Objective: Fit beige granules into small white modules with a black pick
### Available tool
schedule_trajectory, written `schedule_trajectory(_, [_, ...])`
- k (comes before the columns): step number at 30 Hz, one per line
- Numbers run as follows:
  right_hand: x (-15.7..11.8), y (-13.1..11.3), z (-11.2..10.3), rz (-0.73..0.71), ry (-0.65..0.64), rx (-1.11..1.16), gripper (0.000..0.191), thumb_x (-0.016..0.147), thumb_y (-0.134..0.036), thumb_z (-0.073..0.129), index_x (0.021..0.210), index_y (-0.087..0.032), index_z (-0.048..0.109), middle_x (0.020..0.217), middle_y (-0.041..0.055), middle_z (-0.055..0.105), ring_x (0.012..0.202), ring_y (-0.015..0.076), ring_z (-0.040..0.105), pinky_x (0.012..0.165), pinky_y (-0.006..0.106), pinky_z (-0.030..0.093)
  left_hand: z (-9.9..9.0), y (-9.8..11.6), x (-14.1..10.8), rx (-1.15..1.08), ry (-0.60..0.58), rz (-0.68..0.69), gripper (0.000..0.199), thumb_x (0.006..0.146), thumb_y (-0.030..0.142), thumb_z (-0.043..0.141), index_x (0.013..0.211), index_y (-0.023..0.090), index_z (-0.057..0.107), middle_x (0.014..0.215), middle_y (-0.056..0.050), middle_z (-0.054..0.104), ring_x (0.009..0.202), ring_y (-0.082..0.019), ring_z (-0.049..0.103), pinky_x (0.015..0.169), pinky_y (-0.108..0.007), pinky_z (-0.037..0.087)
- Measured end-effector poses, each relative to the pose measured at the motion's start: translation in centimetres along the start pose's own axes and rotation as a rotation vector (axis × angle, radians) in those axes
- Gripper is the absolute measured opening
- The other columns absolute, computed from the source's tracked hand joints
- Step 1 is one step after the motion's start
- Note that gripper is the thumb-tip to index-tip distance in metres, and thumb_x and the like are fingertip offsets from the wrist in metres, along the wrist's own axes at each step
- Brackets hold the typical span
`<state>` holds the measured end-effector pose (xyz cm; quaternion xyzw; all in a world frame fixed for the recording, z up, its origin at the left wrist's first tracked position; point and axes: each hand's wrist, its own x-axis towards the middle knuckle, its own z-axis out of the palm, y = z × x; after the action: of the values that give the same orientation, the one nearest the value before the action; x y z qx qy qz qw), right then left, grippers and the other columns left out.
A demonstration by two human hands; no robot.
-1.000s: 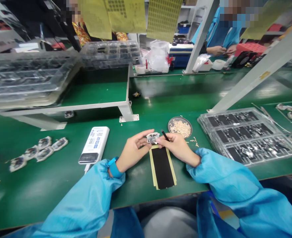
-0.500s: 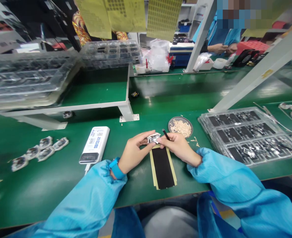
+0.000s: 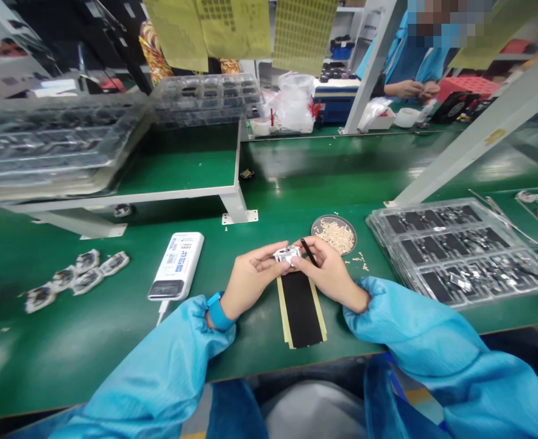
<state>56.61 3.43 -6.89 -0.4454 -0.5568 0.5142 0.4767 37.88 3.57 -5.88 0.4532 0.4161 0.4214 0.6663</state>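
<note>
My left hand (image 3: 249,274) is closed on one side of a small white-rimmed electronic assembly (image 3: 287,255) with silvery parts. At its other side, the thumb and fingertips of my right hand (image 3: 330,268) press on the same piece. A slim black tool (image 3: 309,252), perhaps tweezers, lies tucked in my right hand, slanting between the fingers; its tip is hidden. Just below both hands, a black mat (image 3: 301,311) edged with yellow tape lies on the green table. Beyond my right hand stands a round dish (image 3: 332,234) of small beige pieces.
A white power bank (image 3: 176,266) with a cable lies left, near several similar assemblies (image 3: 87,281). Stacked clear trays (image 3: 460,250) of parts stand right. A raised shelf (image 3: 181,158) carries more trays. Across the bench, a co-worker's hands (image 3: 415,89) are at work.
The assembly has tipped so that more of its silvery face shows. The black tool has swung down against my right palm, and my right fingers have moved in closer around the assembly.
</note>
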Motion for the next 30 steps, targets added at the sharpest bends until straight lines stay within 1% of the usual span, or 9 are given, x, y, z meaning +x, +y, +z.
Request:
schedule_trajectory(5, [-0.1, -0.1, 0.2, 0.005, 0.014, 0.004, 0.039, 0.074, -0.039, 0.081, 0.101, -0.02, 0.06, 0.096, 0.0052, 0.067, 0.091, 0.0178, 0.065, 0.079, 0.031, 0.055, 0.4, 0.1, -0.2, 0.031, 0.015, 0.026, 0.059, 0.071, 0.032, 0.085, 0.124, 0.013, 0.069, 0.117, -0.011, 0.072, 0.108, -0.027, 0.07, 0.103, -0.04, 0.058])
schedule_trajectory(8, [-0.2, -0.1, 0.0, -0.031, 0.031, -0.025, 0.038, 0.076, -0.037, 0.08, 0.104, -0.021, 0.061, 0.096, 0.0048, 0.066, 0.087, 0.0164, 0.063, 0.072, 0.029, 0.053, 0.4, 0.2, -0.2, 0.018, 0.004, 0.029, 0.058, 0.072, 0.031, 0.085, 0.125, 0.013, 0.068, 0.117, -0.011, 0.072, 0.108, -0.026, 0.07, 0.102, -0.037, 0.058])
schedule_trajectory(10, [-0.4, -0.3, -0.4, -0.104, 0.042, -0.103, 0.037, 0.079, -0.037, 0.078, 0.109, -0.022, 0.062, 0.093, 0.0043, 0.063, 0.081, 0.0154, 0.061, 0.065, 0.027, 0.05, 0.2, 0.2, -0.2, 0.014, -0.005, 0.014, 0.06, 0.073, 0.032, 0.084, 0.127, 0.014, 0.067, 0.116, -0.011, 0.072, 0.105, -0.025, 0.071, 0.1, -0.037, 0.059])
schedule_trajectory(12, [-0.5, -0.6, -1.0, -0.241, 0.029, -0.252, 0.034, 0.08, -0.036, 0.078, 0.108, -0.024, 0.065, 0.087, 0.0038, 0.06, 0.074, 0.0149, 0.058, 0.059, 0.028, 0.047, 0.0, 0.3, -0.2, 0.034, -0.007, 0.001, 0.062, 0.074, 0.034, 0.083, 0.13, 0.014, 0.066, 0.111, -0.011, 0.074, 0.099, -0.024, 0.073, 0.096, -0.037, 0.061])
schedule_trajectory(14, [-0.5, -1.0, -1.6, -0.399, -0.002, -0.398, 0.03, 0.079, -0.033, 0.079, 0.105, -0.024, 0.068, 0.085, 0.0039, 0.06, 0.072, 0.0153, 0.057, 0.059, 0.03, 0.047, -0.1, 0.5, -0.2, 0.066, -0.001, 0.005, 0.062, 0.075, 0.035, 0.083, 0.13, 0.014, 0.066, 0.106, -0.011, 0.075, 0.092, -0.023, 0.074, 0.09, -0.035, 0.062])
schedule_trajectory(16, [-0.4, -1.3, -2.0, -0.518, -0.019, -0.477, 0.028, 0.08, -0.03, 0.079, 0.105, -0.024, 0.069, 0.085, 0.0041, 0.061, 0.073, 0.0156, 0.057, 0.063, 0.031, 0.048, -0.1, 0.6, -0.2, 0.081, 0.005, 0.017, 0.06, 0.075, 0.036, 0.082, 0.128, 0.013, 0.067, 0.102, -0.01, 0.076, 0.088, -0.022, 0.074, 0.086, -0.033, 0.063])
schedule_trajectory(21, [-0.3, -1.3, -2.2, -0.619, 0.003, -0.52, 0.038, 0.082, -0.021, 0.077, 0.118, -0.023, 0.066, 0.085, 0.0037, 0.061, 0.071, 0.0143, 0.055, 0.063, 0.031, 0.046, 0.0, 0.7, -0.2, 0.072, -0.007, 0.01, 0.058, 0.076, 0.035, 0.082, 0.127, 0.012, 0.068, 0.095, -0.009, 0.076, 0.082, -0.019, 0.074, 0.08, -0.028, 0.063])
schedule_trajectory(25, [-0.2, -0.7, -2.5, -0.756, -0.055, -0.513, 0.036, 0.082, -0.01, 0.074, 0.115, -0.023, 0.07, 0.084, 0.0031, 0.06, 0.073, 0.0116, 0.057, 0.062, 0.026, 0.046, -0.1, 0.6, -0.2, 0.111, -0.022, 0.02, 0.059, 0.076, 0.036, 0.081, 0.128, 0.012, 0.066, 0.097, -0.01, 0.076, 0.082, -0.018, 0.074, 0.077, -0.025, 0.062])
schedule_trajectory(30, [0.1, -0.1, -3.3, -0.773, -0.098, -0.552, 0.043, 0.082, -0.004, 0.07, 0.119, -0.026, 0.071, 0.085, 0.0022, 0.057, 0.073, 0.0099, 0.055, 0.062, 0.024, 0.045, 0.1, 0.3, -0.3, 0.119, -0.03, 0.035, 0.066, 0.074, 0.034, 0.083, 0.133, 0.013, 0.063, 0.111, -0.012, 0.074, 0.099, -0.021, 0.073, 0.093, -0.03, 0.059])
